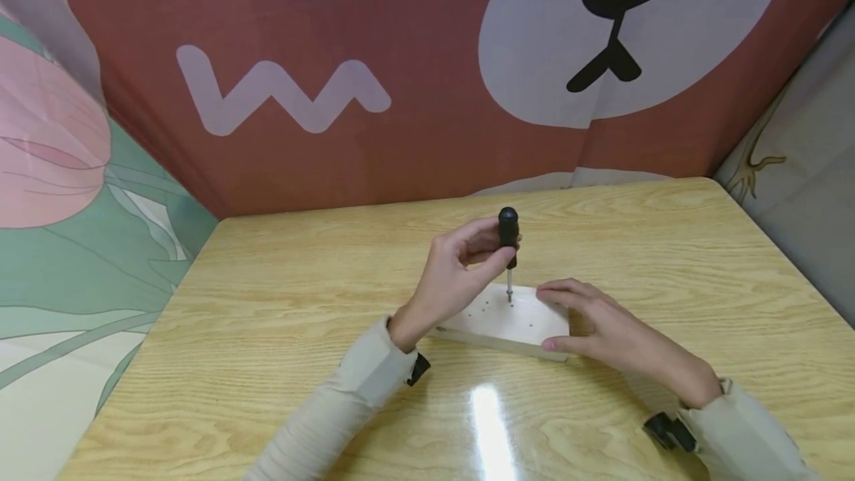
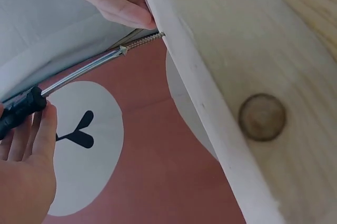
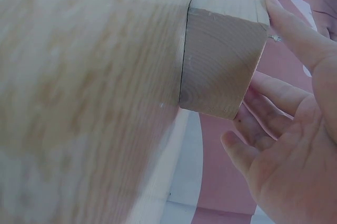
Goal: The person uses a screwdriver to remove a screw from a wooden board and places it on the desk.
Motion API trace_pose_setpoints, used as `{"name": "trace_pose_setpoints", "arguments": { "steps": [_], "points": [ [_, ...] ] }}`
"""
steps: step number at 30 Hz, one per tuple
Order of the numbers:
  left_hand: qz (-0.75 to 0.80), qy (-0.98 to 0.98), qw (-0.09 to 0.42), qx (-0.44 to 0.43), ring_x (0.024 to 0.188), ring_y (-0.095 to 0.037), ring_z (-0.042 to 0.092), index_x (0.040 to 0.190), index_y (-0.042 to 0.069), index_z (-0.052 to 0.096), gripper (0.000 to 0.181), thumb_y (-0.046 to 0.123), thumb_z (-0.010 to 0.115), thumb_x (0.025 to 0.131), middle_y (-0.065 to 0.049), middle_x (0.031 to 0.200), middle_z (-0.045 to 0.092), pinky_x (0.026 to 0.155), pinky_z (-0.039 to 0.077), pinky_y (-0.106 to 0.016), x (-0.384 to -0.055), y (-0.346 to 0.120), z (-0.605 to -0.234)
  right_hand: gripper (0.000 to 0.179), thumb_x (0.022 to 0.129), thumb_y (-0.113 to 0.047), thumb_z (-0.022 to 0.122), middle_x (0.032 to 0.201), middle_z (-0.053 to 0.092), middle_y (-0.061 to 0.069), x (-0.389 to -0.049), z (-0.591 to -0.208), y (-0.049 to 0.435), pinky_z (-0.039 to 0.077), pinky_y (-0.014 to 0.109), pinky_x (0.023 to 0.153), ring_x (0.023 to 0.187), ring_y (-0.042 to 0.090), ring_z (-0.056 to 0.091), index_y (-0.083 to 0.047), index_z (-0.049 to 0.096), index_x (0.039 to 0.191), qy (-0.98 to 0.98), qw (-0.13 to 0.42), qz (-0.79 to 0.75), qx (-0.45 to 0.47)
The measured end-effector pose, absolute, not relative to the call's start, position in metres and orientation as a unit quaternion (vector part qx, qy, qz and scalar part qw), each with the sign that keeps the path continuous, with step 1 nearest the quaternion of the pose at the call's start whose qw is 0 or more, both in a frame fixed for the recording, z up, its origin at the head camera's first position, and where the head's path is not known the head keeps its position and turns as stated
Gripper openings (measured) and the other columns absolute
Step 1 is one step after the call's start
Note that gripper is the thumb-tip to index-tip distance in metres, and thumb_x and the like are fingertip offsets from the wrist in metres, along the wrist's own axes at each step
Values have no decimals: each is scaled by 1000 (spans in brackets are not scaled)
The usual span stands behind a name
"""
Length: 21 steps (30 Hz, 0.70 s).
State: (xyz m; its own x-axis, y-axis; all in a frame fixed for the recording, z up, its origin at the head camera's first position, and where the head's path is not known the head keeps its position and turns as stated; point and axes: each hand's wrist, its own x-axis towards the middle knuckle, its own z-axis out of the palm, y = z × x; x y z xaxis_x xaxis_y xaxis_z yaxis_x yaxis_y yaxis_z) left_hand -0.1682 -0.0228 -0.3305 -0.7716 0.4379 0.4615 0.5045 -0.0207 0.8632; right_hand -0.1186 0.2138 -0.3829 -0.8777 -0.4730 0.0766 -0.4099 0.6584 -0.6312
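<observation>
My left hand [image 1: 461, 266] grips the black handle of a screwdriver [image 1: 508, 232], held upright over a pale wooden block [image 1: 494, 329]. In the left wrist view, the metal shaft meets the head of a threaded screw [image 2: 143, 41]. The screw's point touches the block's upper face, with most of its thread showing. My right hand [image 1: 601, 325] holds the right end of the block, thumb at the near edge and fingers at the far side. Several small dark holes dot the block's top, and a round knot [image 2: 262, 117] marks its side.
The block lies on a wood-grain table [image 1: 287, 362], with light reflected near its front. Behind the table hangs a red cloth [image 1: 401, 162] with a cartoon face. Printed fabric stands at the left and grey fabric [image 1: 801, 191] at the right.
</observation>
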Motion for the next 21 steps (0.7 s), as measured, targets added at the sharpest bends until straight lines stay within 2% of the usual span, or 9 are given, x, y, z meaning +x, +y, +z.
{"name": "trace_pose_setpoints", "arguments": {
  "steps": [6,14,18,21],
  "points": [
    [-631,-697,14,-341,105,-32,71,128,-5,60,34,-1,62,95,-25,116,69,90,60,-31,-168,-25,-327,70,86,-46,74,141,53,18,-119,-382,214,42,65,104,131,42,49,-3,55,138,910,49,-332,-243],
    [-616,-708,22,-346,92,-29,73,129,-2,60,41,-1,69,90,-23,105,72,84,62,-31,-170,-26,-326,70,86,-47,73,141,54,17,-119,-382,214,43,65,103,131,42,49,-3,56,138,911,47,-330,-245],
    [-612,-711,22,-347,94,-26,72,127,-1,62,41,0,73,88,-21,104,71,86,61,-29,-171,-26,-326,69,86,-45,74,140,54,18,-119,-382,214,43,65,103,130,42,49,-3,56,138,910,47,-332,-246],
    [-622,-702,13,-346,97,-26,70,127,-2,62,38,1,70,90,-21,107,69,87,61,-30,-170,-25,-327,70,86,-45,75,140,54,18,-119,-382,213,43,65,103,130,42,49,-2,56,138,909,48,-334,-243]
  ]
}}
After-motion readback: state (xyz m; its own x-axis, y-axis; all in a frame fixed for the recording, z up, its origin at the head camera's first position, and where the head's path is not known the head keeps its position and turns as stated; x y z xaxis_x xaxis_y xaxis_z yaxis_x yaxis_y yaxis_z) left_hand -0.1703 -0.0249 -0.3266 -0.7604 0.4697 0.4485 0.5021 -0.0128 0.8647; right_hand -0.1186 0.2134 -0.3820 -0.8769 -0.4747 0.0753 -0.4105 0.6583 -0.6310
